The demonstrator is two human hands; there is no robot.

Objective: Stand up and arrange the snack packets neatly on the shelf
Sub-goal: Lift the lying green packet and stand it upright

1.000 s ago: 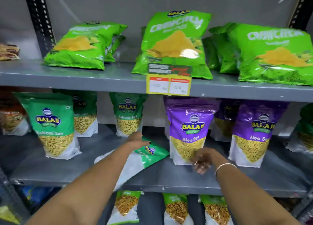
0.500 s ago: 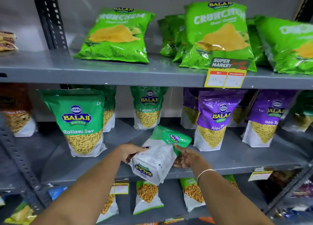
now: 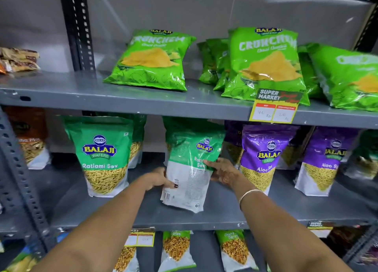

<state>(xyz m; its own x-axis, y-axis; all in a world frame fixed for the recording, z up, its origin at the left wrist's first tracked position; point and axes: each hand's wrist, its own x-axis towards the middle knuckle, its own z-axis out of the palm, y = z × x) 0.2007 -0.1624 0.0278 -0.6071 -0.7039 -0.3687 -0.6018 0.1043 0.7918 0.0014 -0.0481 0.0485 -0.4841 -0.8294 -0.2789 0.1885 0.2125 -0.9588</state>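
Now you hold slippery, soft Ratlami Sev packet [image 3: 189, 169]: left hand [image 3: 158, 178], right hand [image 3: 224, 172] fingers clasp edges; grip low.

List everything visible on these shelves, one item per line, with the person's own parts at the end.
Crunchem chip bags: at least four, bright green, lying on the top shelf, more stacked behind.
Brown packets: a few, top shelf far left.
Price tag: one, yellow and red, on the top shelf's edge.
Ratlami Sev pouch: one in front, green, upright on the middle shelf left, others behind.
Held Ratlami Sev pouch: one, green and white, back facing out, middle shelf centre.
Aloo Sev pouches: two in front, purple, upright, middle shelf right.
Orange pouch: one, middle shelf far left.
Chana pouches: several, green-topped, bottom shelf.
Left hand: grip on the held pouch's left edge.
Right hand: grip on its right edge; bangle on the wrist.
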